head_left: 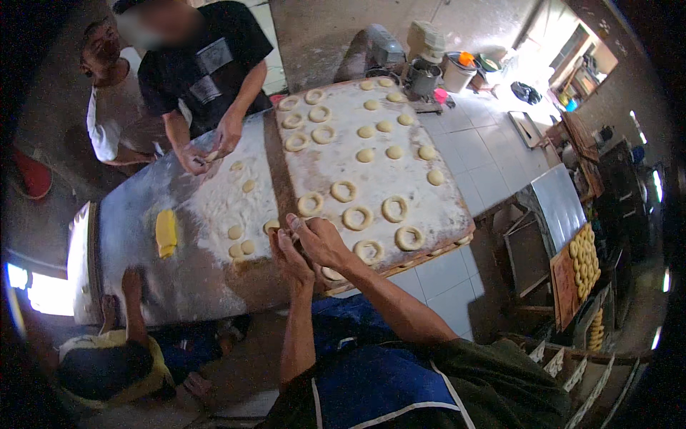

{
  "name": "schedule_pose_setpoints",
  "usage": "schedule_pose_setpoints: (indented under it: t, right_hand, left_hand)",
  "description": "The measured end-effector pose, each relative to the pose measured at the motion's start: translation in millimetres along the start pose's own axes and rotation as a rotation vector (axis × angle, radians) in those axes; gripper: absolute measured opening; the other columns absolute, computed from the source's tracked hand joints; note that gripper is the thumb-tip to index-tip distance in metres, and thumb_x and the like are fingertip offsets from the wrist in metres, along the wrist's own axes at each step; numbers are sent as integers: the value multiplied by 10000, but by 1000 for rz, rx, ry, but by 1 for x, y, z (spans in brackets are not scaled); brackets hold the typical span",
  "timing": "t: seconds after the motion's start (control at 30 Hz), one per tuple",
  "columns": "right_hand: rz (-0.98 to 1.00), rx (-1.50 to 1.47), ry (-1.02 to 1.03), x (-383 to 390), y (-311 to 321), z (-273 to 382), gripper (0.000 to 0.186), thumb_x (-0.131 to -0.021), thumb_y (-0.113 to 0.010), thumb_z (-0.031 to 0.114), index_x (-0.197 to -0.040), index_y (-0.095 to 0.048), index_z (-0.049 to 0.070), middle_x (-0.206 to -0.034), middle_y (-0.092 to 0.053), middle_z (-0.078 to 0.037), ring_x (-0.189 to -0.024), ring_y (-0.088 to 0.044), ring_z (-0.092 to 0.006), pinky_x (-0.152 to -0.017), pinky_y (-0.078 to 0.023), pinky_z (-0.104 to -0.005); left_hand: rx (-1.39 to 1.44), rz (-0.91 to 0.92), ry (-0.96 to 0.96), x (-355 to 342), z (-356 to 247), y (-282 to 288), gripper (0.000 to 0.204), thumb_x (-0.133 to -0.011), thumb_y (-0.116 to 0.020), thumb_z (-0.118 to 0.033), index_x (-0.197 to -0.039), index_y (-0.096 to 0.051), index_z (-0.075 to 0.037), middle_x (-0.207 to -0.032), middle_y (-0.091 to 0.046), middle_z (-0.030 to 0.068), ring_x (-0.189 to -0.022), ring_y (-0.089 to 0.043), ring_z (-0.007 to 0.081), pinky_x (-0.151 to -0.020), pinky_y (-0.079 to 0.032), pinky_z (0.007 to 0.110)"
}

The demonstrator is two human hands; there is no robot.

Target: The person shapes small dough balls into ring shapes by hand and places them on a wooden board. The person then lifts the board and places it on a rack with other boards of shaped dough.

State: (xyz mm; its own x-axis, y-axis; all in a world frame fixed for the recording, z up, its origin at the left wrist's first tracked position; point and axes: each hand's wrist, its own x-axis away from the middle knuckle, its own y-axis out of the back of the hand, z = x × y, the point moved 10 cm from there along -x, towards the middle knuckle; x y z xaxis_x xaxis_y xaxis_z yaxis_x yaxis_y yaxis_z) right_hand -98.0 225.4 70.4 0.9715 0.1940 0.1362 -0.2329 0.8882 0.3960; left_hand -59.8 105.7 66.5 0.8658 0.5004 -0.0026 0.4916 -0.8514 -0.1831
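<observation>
My left hand (291,259) and my right hand (321,242) meet over the near edge of the floured board, fingers closed together. A pale piece of dough (271,226) shows at the fingertips, mostly hidden by them. Dough rings lie close by on the board, among them one ring (358,218) just beyond my right hand and another ring (310,204) past my fingertips. Left of my hands, small round dough pieces (236,232) rest on the floured metal table (136,214).
Several dough balls (394,152) sit across the far part of the floured board (329,168). A yellow block (166,233) lies on the table. Across it, a person in black (207,79) handles dough; another person (114,365) is at the near left. Shaped dough covers a tray (584,261) at right.
</observation>
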Motion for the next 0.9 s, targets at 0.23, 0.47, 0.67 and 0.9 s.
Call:
schedule_pose_setpoints:
  t: [0.23, 0.47, 0.67, 0.9]
  right_hand:
    - [-89, 41, 54, 26, 51, -22, 694, -982, -371, 465, -631, -584, -95, -516, -561, -213, -517, -585, -312, -552, -445, -448]
    - [-107, -7, 82, 56, 107, -40, 656, -982, -348, 458, -714, -624, -74, -615, -610, -241, -593, -611, -381, -572, -462, -471]
    - [-134, -384, 29, 75, 136, -67, 730, -988, -302, 519, -738, -612, -92, -587, -551, -219, -589, -553, -333, -608, -443, -431]
    - [-200, -347, 14, 89, 168, -98, 807, -974, -228, 569, -751, -608, -107, -567, -542, -240, -556, -551, -314, -573, -438, -449]
  left_hand:
    - [-360, 183, -168, 25, 11, -55, 345, -986, -378, -383, -844, -480, -86, -797, -481, 8, -718, -480, 135, -665, -417, 317]
    - [-65, 204, 85, 50, 73, -89, 323, -1007, -387, -340, -946, -540, -62, -872, -544, 33, -763, -533, 178, -677, -446, 344]
    - [328, 516, 36, 79, 45, -146, 393, -1006, -358, -408, -836, -517, -91, -808, -530, 45, -738, -504, 166, -645, -434, 345]
    - [-1, 542, 94, 109, 58, -175, 498, -1007, -334, -436, -891, -531, 6, -700, -533, 83, -647, -511, 191, -608, -456, 353]
